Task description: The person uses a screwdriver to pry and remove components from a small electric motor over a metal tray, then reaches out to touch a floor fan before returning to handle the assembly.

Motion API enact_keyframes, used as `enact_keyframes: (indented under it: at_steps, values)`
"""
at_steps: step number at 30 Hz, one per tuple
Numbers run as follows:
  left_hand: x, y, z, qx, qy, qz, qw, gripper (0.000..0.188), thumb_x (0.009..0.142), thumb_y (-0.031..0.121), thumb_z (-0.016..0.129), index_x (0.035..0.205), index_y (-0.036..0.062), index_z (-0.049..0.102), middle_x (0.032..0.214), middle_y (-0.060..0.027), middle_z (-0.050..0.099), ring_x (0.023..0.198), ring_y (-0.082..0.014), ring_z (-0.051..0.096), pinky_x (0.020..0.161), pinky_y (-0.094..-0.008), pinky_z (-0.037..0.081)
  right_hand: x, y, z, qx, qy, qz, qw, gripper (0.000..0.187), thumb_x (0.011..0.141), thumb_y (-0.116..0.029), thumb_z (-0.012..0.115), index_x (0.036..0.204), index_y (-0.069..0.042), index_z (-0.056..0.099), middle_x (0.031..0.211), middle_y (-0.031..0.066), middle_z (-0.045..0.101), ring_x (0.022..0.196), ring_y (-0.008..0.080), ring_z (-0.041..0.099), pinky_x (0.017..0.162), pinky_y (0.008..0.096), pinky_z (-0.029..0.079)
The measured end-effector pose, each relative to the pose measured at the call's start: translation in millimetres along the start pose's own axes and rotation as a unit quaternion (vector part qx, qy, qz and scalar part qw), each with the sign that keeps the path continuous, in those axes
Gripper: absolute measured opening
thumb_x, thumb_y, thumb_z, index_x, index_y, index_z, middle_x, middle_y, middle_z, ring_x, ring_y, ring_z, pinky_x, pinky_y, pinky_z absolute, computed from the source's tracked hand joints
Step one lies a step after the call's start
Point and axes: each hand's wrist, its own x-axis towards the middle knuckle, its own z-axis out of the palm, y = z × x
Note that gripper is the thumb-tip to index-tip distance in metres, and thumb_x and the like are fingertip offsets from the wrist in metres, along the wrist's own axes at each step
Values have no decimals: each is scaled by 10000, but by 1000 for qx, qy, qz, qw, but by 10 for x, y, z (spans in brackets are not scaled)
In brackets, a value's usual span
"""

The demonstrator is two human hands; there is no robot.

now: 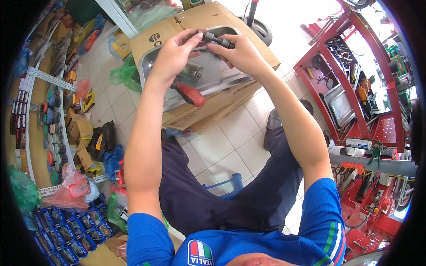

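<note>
Above a metal tray (224, 76), I hold a dark, stepped metal part shaped like a short shaft (212, 38) between my two hands. The fingertips of my left hand (178, 52) pinch its left end. My right hand (242, 54) has its fingers closed around the right end, hiding some of it. Below my left hand, a shiny metal cylinder (191, 71) lies in the tray. A red-handled tool (190, 94) rests across the tray's near edge, its handle sticking out toward me; its working end is hidden.
The tray stands on a cardboard box (195, 119). Shelves with packaged goods and plastic bags line the left side. At the right stands a red tool cart (330, 82) with hand tools. A blue plastic stool (228, 184) shows between my legs on the tiled floor (217, 148).
</note>
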Motion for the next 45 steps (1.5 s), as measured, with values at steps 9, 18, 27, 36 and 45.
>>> enact_keyframes:
  at_steps: [9,18,27,36,45]
  values:
    - [53,-1,5,40,9,-42,998,403,1008,401,632,1141,21,665,1136,-92,693,1048,-171,674,904,-314,530,-111,4,-44,-35,19,-39,998,421,921,-384,742,1104,-6,711,588,-23,526,499,59,470,468,256,365]
    - [23,40,-60,-17,12,14,1000,356,977,274,694,1227,30,626,1151,-94,703,1040,-187,696,912,-322,539,-138,40,-46,-60,28,-30,997,365,927,-368,733,1032,-19,721,580,-27,520,496,58,474,473,256,370]
    - [-26,22,-120,-13,-3,33,999,360,950,171,716,1268,31,621,1193,-74,709,1065,-172,686,897,-297,542,-134,94,-67,-48,33,-24,998,364,927,-352,742,1045,-8,715,582,-36,506,497,51,471,467,250,362]
    - [6,-7,-94,39,34,12,999,359,962,238,715,1235,16,641,1061,-68,736,934,-156,701,835,-282,549,-126,-13,11,-66,22,-35,997,441,913,-379,747,1119,9,701,608,-16,550,517,62,500,487,251,398]
    - [-29,-44,-119,10,26,21,999,374,946,256,734,1230,27,650,1077,-68,727,959,-156,698,845,-280,546,-127,-1,31,-57,13,-27,998,473,906,-389,747,1158,8,694,632,1,567,541,78,521,518,267,426]
